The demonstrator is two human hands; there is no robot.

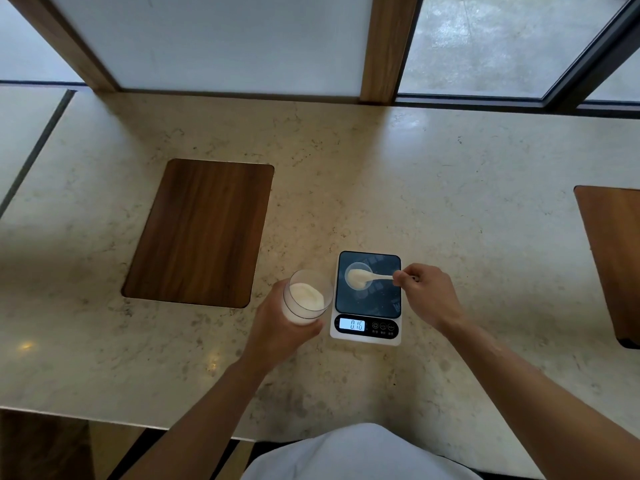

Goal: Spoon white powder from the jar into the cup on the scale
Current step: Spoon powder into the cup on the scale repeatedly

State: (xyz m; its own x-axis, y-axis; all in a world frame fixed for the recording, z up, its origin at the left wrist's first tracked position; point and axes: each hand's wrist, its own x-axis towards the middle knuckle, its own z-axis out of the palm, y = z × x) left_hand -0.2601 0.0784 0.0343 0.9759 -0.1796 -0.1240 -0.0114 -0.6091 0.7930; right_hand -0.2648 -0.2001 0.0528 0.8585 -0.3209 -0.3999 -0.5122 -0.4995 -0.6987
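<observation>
Spooning: the right hand pinched the handle end of a small white plastic spoon, its bowl heaped with powder directly over the little clear cup.
Cup: it stood on the dark glass platform of a white digital kitchen scale, toward the far left corner.
Jar: the left hand wrapped round a clear cylindrical jar of white powder, held just left of the scale, tilted toward it.
Axis: the spoon lay left-right, handle toward the right hand.
Next move, likely: a roll of the right wrist would tip the load in.
Surface: pale marble-patterned surface.
</observation>
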